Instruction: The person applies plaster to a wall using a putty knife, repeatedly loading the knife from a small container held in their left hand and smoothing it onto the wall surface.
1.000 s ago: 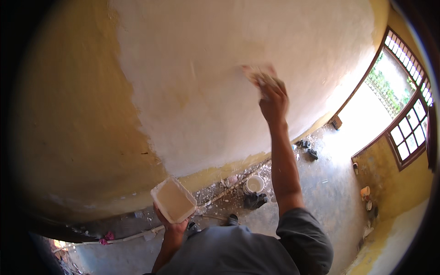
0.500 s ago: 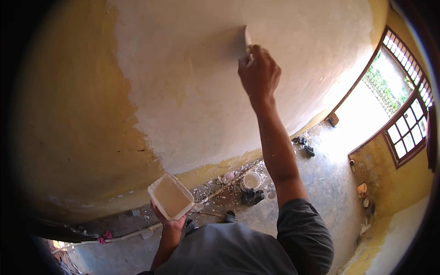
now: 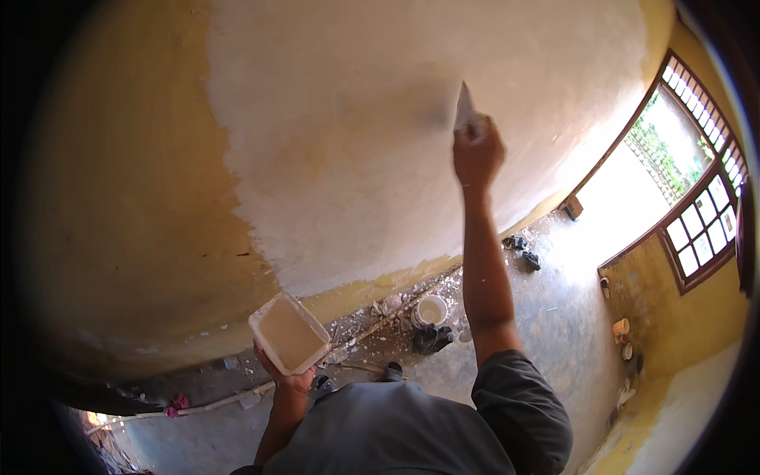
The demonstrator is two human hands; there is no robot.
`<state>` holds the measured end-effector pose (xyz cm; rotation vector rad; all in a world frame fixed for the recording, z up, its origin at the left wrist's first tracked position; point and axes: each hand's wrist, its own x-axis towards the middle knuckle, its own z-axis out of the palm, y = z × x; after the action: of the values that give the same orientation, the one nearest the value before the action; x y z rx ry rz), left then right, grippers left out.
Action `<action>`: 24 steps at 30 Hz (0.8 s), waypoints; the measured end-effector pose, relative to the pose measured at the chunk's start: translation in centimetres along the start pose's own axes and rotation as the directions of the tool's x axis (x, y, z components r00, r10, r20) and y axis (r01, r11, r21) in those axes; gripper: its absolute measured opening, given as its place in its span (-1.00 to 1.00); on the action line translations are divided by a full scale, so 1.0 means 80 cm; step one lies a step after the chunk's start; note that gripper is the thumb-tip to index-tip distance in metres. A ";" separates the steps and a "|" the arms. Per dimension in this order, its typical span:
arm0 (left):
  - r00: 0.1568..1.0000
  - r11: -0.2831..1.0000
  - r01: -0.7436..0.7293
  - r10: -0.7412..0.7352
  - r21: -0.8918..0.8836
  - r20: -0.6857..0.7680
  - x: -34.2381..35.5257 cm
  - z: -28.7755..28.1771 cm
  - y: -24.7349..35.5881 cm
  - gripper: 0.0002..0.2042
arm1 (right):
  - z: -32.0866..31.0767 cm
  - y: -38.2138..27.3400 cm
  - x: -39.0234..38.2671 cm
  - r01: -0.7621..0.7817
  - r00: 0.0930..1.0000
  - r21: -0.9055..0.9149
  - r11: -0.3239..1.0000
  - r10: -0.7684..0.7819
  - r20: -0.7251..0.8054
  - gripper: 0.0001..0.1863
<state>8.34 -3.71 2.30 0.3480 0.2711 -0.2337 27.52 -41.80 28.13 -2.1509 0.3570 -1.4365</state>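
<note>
My right hand (image 3: 477,150) is raised high and grips a flat putty knife (image 3: 464,108), its blade pressed against the white-coated part of the wall (image 3: 372,134). Down low, my left hand (image 3: 289,378) holds a square white tub (image 3: 289,333) filled with pale putty, tilted toward me, apart from the wall. The yellow bare part of the wall (image 3: 127,222) lies to the left of the coated patch.
On the floor by the wall's foot stand a small white bucket (image 3: 431,309), a dark rag pile (image 3: 431,339) and scattered debris. A pipe (image 3: 198,405) lies lower left. An open doorway with a wooden window frame (image 3: 697,214) is at right.
My right hand swept the putty knife left and up across the wall, then back to the right, turning the blade upright. The tub in my left hand stayed about where it was.
</note>
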 end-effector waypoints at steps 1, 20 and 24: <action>1.000 1.000 0.015 -0.015 0.012 0.004 0.003 0.002 -0.004 -0.32 | 0.028 0.026 -0.020 0.337 0.935 -0.160 0.928 -0.350 -0.059 -0.77; 0.999 0.993 -0.008 0.013 -0.119 0.044 0.003 -0.021 -0.001 -0.26 | 0.011 -0.094 -0.020 -0.197 0.973 0.195 0.961 0.167 0.157 -0.71; 1.000 0.998 -0.018 0.017 -0.057 -0.004 -0.002 -0.013 -0.001 -0.26 | 0.007 -0.094 -0.001 0.465 0.881 0.185 0.866 -0.432 -0.196 -0.74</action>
<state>7.91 -3.37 1.38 0.2944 0.2773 -0.2077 27.51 -35.37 32.09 -2.0215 -0.2757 -1.7974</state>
